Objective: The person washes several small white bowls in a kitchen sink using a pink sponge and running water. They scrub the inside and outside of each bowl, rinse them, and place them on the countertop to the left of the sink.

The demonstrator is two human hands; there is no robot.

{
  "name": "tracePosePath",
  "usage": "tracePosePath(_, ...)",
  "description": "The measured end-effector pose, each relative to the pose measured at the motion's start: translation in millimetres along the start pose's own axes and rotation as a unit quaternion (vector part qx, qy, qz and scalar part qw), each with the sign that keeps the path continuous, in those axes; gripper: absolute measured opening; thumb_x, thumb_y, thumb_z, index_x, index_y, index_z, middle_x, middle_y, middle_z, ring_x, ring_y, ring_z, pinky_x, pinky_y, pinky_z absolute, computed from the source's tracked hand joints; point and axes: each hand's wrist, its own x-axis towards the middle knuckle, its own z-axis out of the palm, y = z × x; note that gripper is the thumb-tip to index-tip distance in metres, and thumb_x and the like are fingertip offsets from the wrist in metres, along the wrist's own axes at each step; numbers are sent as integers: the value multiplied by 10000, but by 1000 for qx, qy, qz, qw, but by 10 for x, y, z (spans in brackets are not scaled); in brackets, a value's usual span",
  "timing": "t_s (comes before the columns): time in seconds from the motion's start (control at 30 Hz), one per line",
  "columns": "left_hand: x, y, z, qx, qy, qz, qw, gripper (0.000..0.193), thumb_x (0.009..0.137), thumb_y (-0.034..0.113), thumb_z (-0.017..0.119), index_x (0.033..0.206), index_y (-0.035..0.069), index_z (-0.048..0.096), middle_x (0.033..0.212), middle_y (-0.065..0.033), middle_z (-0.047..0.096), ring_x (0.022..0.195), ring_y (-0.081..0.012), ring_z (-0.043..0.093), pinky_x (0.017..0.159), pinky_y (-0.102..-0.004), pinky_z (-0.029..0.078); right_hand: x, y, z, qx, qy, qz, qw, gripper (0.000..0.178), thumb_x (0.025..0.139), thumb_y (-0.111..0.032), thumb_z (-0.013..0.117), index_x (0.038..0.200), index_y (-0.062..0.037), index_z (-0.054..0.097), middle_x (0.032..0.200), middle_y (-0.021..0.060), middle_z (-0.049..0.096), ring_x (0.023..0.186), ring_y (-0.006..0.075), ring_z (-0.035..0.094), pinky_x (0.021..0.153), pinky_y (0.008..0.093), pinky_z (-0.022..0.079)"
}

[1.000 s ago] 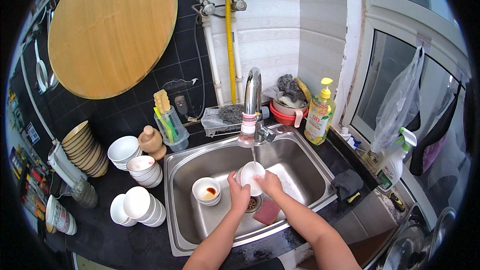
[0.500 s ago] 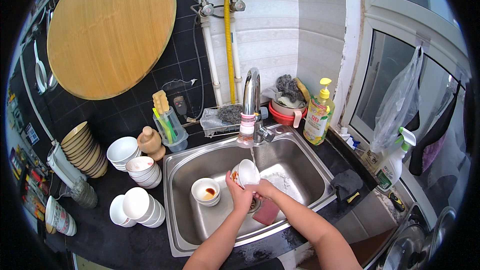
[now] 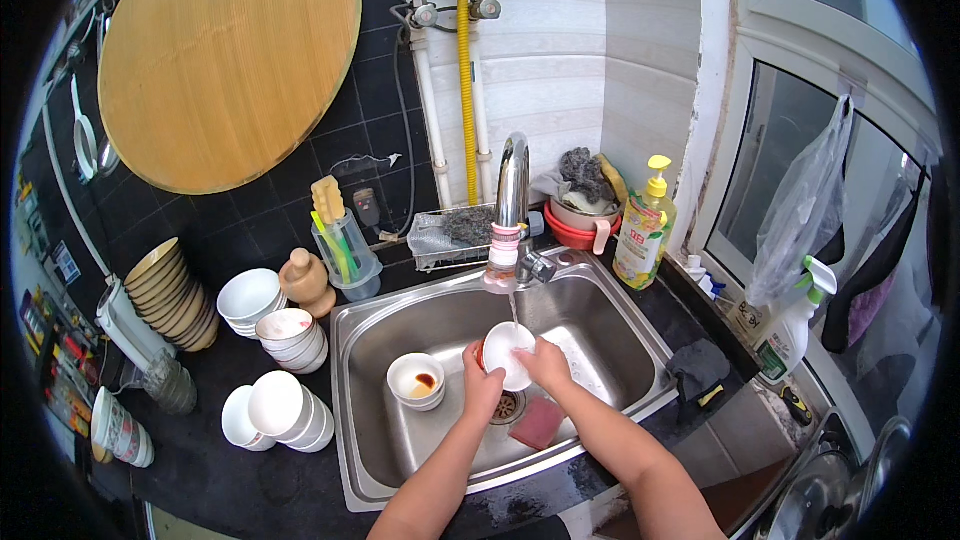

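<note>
Under the faucet (image 3: 512, 200), a white bowl (image 3: 507, 364) is tilted with its inside toward me, and a thin stream of water runs down at it. My left hand (image 3: 482, 382) grips its left side, the thumb at the rim. On the other side my right hand (image 3: 546, 364) holds the rim, fingers partly inside the bowl. Reddish marks show at its left edge. Left of my hands, stacked white bowls (image 3: 415, 374) stand in the steel sink (image 3: 368, 440), a brown liquid in the top one. A dull red sponge (image 3: 537, 424) lies beside the drain (image 3: 508, 407).
Stacks of white bowls (image 3: 278, 405) and tan bowls (image 3: 170, 300) stand on the black counter left of the sink. Behind are a wooden pestle-like piece (image 3: 305, 282) and a utensil holder (image 3: 350, 260). A yellow soap bottle (image 3: 641, 230) and dark cloth (image 3: 697, 368) lie right.
My right hand has moved from below the bowl up to its right rim. The bowl has turned and shifted slightly right, its inside now facing me more. The view has shifted a little.
</note>
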Motion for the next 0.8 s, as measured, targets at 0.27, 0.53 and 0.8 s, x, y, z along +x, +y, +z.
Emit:
tracePosePath(0.27, -95, 160, 69, 24, 25, 59, 998, 804, 610, -12, 578, 1298, 17, 163, 1236, -220, 310, 1136, -313, 371, 973, -348, 288, -107, -23, 20, 67, -5, -64, 996, 427, 686, -306, 671, 863, 71, 574, 809, 185, 626, 794, 296, 617, 693, 363, 483)
tracePosePath(0.53, -112, 30, 179, -4, 88, 91, 992, 695, 654, -30, 473, 1290, 13, 199, 1219, -240, 340, 1129, -328, 384, 973, -352, 289, -8, 5, 51, 299, -293, 107, 902, 304, 727, -227, 653, 886, 20, 574, 618, 46, 571, 423, 112, 508, 328, 236, 379)
tracePosePath(0.8, -74, 298, -42, -106, -49, -198, 973, 529, 644, 13, 361, 1171, -26, 373, 1002, -212, 523, 753, -326, 599, 428, -364, 525, -46, -123, -290, -53, 38, -85, 994, 432, 845, -442, 441, 875, -52, 624, 763, 173, 618, 745, 332, 589, 667, 418, 451)
